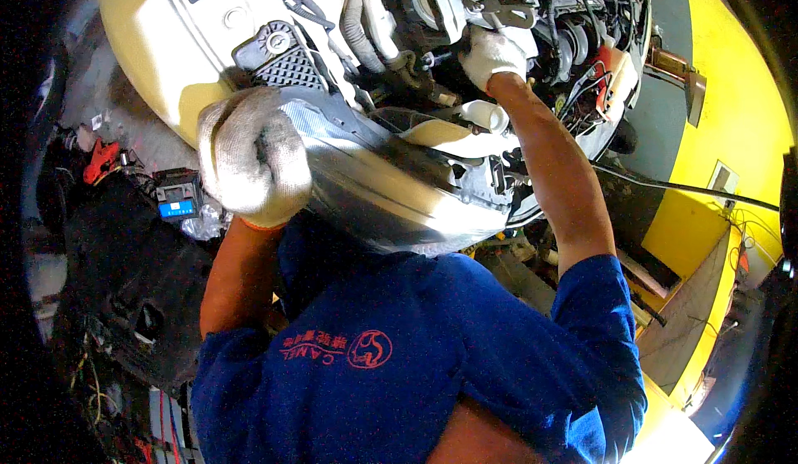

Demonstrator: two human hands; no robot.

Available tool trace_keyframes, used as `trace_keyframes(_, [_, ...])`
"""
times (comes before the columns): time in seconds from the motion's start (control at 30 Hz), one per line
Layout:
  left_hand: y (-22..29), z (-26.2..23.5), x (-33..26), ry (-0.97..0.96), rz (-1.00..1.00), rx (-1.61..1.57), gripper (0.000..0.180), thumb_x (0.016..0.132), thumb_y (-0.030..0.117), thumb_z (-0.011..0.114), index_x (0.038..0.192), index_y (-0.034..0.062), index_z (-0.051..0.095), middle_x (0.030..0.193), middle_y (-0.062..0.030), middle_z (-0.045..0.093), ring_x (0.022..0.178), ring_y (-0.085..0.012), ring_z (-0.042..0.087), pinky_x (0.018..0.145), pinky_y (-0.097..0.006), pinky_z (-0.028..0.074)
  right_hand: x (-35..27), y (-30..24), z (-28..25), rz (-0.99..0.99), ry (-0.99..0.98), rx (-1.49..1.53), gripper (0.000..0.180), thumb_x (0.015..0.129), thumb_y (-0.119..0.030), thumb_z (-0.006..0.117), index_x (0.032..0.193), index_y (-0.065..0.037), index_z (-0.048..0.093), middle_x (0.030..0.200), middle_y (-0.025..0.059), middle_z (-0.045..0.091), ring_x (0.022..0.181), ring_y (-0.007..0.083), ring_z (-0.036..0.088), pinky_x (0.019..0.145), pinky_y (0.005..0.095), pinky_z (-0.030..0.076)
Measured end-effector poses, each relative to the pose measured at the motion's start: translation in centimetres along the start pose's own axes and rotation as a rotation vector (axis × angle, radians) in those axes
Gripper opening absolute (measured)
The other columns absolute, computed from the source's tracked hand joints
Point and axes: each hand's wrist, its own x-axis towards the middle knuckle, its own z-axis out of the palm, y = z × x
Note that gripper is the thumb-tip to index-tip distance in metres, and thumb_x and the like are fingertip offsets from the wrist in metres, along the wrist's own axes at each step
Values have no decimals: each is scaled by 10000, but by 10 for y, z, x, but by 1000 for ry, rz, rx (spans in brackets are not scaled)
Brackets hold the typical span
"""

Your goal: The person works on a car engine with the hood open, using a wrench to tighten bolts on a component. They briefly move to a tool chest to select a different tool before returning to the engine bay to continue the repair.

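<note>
Item: 2 gloved hands at open engine bay. Left hand (pixel 253 156) braces, fingers curled, on headlight housing (pixel 374 185), near left. Right hand (pixel 493 55) reaches far among hoses (pixel 374 23); grip unclear. Step: engine-side work; next likely needs blind feel.

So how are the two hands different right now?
The left hand is near and looks big, resting on the silver front panel; the right hand is far, reaching deep into the engine bay. The left hand is curled like a fist; the right hand's fingers are hidden. Both wear white knit gloves.
</note>
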Motion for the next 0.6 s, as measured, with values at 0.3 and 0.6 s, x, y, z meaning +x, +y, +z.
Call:
trace_keyframes(0.3, [-1, -5, 0, -63, -19, 15, 200, 794, -11, 631, 985, -46, 683, 916, -199, 683, 784, -341, 647, 732, -428, 557, 8, -3, 5, -140, 167, 26, 448, 872, -149, 564, 1294, 0, 531, 1209, 175, 691, 1235, 318, 610, 1071, 398, 472])
trace_keyframes(0.6, [5, -5, 5, -95, -41, 40, 180, 801, 6, 622, 963, -48, 679, 892, -206, 689, 773, -341, 647, 745, -430, 551, 34, 5, 23, 90, 227, 286, 386, 823, -161, 597, 1178, -13, 566, 1100, 280, 680, 1079, 450, 645, 947, 498, 511])
